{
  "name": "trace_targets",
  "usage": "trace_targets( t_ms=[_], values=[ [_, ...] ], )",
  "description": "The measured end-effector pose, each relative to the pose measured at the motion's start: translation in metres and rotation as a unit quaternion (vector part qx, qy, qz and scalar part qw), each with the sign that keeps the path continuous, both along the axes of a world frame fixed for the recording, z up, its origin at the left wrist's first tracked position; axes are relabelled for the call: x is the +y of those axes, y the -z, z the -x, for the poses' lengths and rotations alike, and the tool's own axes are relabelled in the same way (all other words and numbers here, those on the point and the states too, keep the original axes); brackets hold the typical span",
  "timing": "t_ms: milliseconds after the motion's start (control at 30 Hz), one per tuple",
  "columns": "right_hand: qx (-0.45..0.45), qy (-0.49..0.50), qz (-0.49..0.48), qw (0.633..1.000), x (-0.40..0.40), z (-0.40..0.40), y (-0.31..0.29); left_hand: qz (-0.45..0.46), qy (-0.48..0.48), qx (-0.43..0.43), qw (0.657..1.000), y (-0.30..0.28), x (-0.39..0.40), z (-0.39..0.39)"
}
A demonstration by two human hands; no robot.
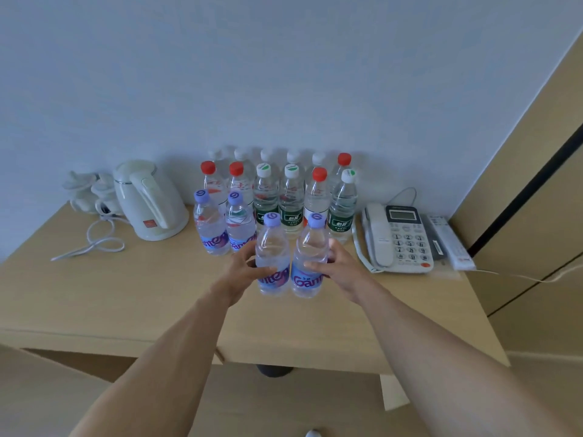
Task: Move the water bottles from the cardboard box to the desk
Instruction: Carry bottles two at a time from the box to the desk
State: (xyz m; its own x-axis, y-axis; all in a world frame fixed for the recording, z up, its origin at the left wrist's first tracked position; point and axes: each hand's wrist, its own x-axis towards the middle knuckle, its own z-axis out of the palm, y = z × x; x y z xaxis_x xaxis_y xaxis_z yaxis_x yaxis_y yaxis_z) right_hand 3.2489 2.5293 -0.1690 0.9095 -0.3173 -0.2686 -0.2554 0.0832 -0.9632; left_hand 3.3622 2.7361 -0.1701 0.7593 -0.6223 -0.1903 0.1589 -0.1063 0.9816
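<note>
Both hands busy, one purple-capped bottle each. My left hand [243,272] wraps the left bottle [273,257] at mid-body, fingers curled round the label; my right hand [339,268] grips the right bottle [309,258] the same way. Both bottles upright, long axes vertical, touching side by side over the middle of the desk [151,288], nearer its front edge than the standing group. Can't tell if their bases touch the desk. Two more purple-capped bottles [225,225] stand just behind-left, rows of red- and white-capped ones toward the back edge. Kettle [151,200] back-left, phone [397,238] right. Open spot lies straight ahead, so probably set down and let go. Cardboard box not identifiable here.
</note>
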Motion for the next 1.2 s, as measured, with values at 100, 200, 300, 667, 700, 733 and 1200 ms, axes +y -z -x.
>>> trace_targets(
  t_ms=[100,200,300,667,700,733,1200],
  values=[
    [-0.002,0.006,0.01,1.0,-0.001,-0.006,0.006,-0.009,0.0,-0.028,1.0,0.005,0.001,-0.004],
    [0.0,0.012,0.042,0.999,-0.001,-0.01,0.011,-0.018,-0.006,-0.044,0.999,0.01,0.005,-0.006],
    [0.017,0.016,0.088,0.996,-0.003,-0.013,0.015,-0.03,-0.003,-0.053,0.998,0.016,0.008,-0.009],
    [0.057,-0.01,0.174,0.983,0.005,-0.022,0.002,-0.113,0.05,-0.127,0.984,0.008,0.012,-0.024],
    [0.06,-0.008,0.183,0.981,0.005,-0.022,0.0,-0.125,0.052,-0.148,0.98,0.005,0.012,-0.025],
    [0.06,-0.005,0.191,0.98,0.006,-0.022,-0.001,-0.133,0.053,-0.179,0.973,0.001,0.012,-0.026],
    [0.0,0.018,0.299,0.954,0.018,-0.026,-0.036,-0.234,0.105,-0.499,0.828,-0.074,-0.005,-0.044]
  ],
)
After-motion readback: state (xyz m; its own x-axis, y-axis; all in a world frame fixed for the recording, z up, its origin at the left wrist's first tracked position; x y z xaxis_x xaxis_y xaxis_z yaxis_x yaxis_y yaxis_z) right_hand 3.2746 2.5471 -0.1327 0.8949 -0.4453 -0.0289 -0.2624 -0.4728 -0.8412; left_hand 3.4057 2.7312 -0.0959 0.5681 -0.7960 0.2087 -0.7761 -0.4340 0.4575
